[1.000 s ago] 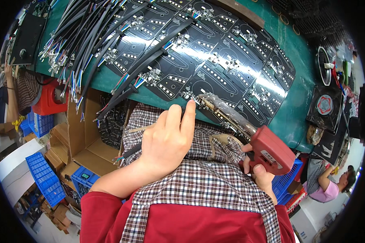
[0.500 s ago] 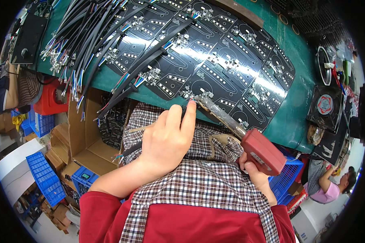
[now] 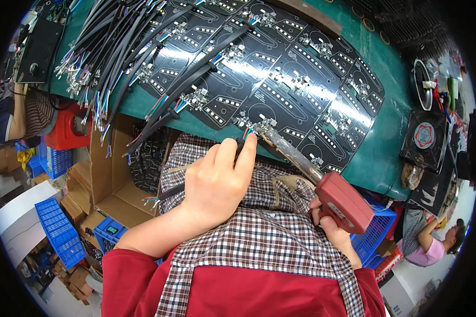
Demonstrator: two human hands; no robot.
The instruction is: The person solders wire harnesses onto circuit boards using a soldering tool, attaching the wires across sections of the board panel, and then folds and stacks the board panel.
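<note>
Gripping one red soldering gun, the right hand has its fingers curled round it, the tip at the near edge of one spread of black circuit boards. The left hand pinches one dark cable in a closed grip, its coloured wires at that same edge. One cardboard box stands left of the spread, one square fan to its right. One cable bundle, too tangled to count, lies at the spread's left end.

Carries black circuit boards across the green surface, with a bundle of cables left of the boards and a brown bar along their far edge.
</note>
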